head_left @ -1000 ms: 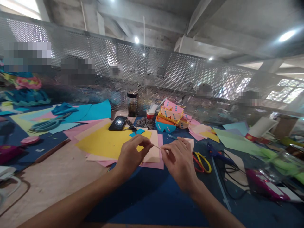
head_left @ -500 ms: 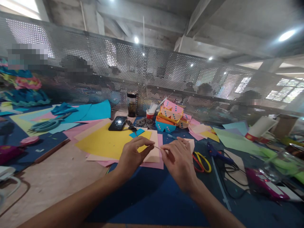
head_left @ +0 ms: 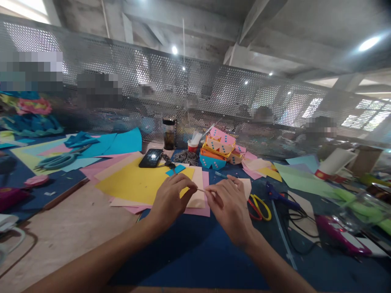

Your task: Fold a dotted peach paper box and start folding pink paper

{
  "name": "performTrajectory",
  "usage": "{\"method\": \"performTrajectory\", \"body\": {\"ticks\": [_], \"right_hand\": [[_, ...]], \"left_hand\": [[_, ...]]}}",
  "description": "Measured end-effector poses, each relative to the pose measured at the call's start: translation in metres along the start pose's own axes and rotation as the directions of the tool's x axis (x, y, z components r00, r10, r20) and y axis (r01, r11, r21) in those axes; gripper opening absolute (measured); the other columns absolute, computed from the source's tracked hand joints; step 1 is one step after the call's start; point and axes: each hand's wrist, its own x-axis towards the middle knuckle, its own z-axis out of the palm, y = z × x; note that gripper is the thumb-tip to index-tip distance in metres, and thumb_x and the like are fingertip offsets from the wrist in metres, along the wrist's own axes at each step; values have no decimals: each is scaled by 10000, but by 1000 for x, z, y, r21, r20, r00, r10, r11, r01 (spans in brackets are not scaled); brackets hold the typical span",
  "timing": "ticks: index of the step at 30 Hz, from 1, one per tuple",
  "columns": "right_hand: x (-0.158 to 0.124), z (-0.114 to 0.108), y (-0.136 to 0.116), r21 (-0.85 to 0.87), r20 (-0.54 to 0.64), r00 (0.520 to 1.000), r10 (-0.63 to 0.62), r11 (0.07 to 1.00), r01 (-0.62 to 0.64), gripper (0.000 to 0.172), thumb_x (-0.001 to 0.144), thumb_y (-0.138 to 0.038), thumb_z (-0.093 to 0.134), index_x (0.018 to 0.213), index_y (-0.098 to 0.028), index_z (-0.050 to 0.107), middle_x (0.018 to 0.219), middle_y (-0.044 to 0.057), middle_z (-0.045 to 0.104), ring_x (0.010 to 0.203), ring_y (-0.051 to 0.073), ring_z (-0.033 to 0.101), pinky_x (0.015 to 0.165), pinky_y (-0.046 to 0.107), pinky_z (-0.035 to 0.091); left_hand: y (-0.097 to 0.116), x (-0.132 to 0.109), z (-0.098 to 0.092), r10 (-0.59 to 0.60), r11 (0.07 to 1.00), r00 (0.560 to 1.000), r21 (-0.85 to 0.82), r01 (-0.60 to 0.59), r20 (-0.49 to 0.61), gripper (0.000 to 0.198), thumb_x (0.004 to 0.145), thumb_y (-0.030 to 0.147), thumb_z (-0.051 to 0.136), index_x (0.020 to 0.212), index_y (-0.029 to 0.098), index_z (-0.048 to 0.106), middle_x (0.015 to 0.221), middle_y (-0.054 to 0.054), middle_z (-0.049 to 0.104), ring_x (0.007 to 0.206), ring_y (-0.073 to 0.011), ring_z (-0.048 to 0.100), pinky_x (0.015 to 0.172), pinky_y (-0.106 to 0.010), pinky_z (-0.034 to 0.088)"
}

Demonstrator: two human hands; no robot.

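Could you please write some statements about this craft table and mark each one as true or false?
1. The left hand and the right hand pinch one thin strip between them. True.
2. The phone lies under the right hand. False: it lies beyond the yellow paper, away from both hands.
3. The scissors with red and yellow handles lie to the right of the right hand. True.
4. The yellow paper is lifted in the left hand. False: it lies flat on the table.
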Motion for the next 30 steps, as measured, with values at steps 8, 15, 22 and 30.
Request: {"method": "performTrajectory", "body": {"ticks": [8,15,22,30], "right_hand": [[0,0,3,29,38,999,25,999,-26,67,993,-195,592,961,-229,639,896,-4,686,863,178,629,1099,461,320],[0,0,8,11,22,999,46,999,-46,58,988,-192,606,958,-234,631,890,-14,682,864,177,629,1102,462,310],[0,0,5,2,68,997,42,999,-42,77,998,-198,586,951,-231,638,906,1,683,883,184,633,1121,471,295],[0,1,4,3,94,995,36,999,-37,73,994,-192,595,956,-226,647,910,2,678,902,182,630,1131,466,289]], "left_hand": [[-1,5,-3,6,1000,991,-9,-5,133,125,927,119,647,833,201,639,875,-11,687,852,-204,623,773,-353,424],[-2,8,-2,-77,967,983,-228,115,167,91,948,164,596,890,202,655,919,-39,682,879,-201,640,794,-341,498],[-3,8,-4,-56,987,986,-141,78,159,122,917,179,692,807,198,642,857,-15,678,845,-203,632,765,-328,457],[-5,7,-3,-6,997,986,-74,19,168,143,902,106,697,807,194,635,859,-7,693,845,-198,627,792,-338,421]]}}
